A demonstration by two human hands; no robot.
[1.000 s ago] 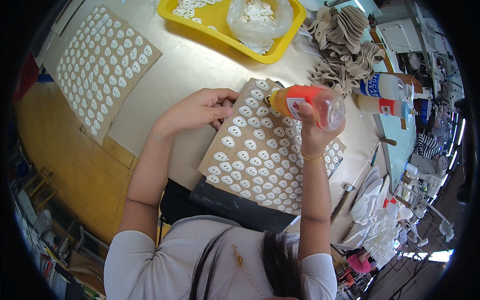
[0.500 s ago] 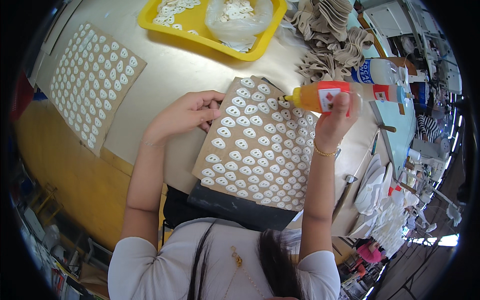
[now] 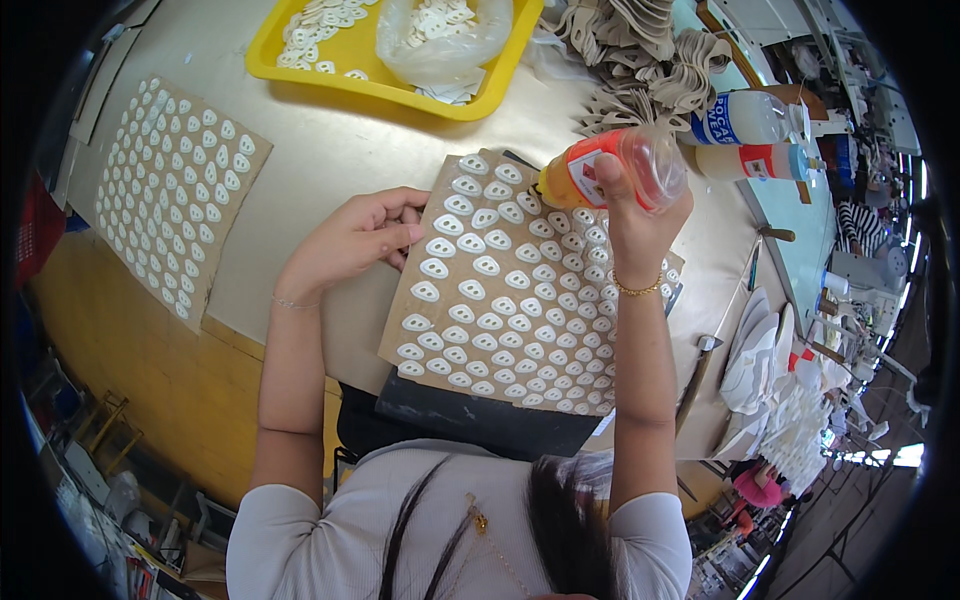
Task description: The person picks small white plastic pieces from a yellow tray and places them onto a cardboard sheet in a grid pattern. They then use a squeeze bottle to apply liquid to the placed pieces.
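Note:
My right hand (image 3: 645, 220) is wrapped round a clear squeeze bottle (image 3: 650, 165) with a red label, amber liquid inside and a yellow nozzle. The bottle is tipped over, its dark tip down at the upper part of a brown cardboard sheet (image 3: 447, 290). Rows of small white rounded-triangle pieces (image 3: 485, 265), each with two holes, cover that sheet. At its left edge my left hand (image 3: 365, 235) pinches the cardboard between thumb and fingers; some fingertips are hidden. Beneath the sheet lies a dark board (image 3: 480, 410), sticking out on the near side.
A second cardboard sheet (image 3: 225, 235) with similar pieces lies at the left. Behind stands a yellow tray (image 3: 400, 95) with loose pieces and a plastic bag (image 3: 450, 50). Stacked beige cutouts (image 3: 640, 70), bottles (image 3: 745, 118) and a hammer (image 3: 697, 375) lie to the right.
My right hand has tilted the bottle more steeply and moved its tip left and slightly down across the sheet. My left hand keeps its hold on the edge. The whole view has shifted slightly.

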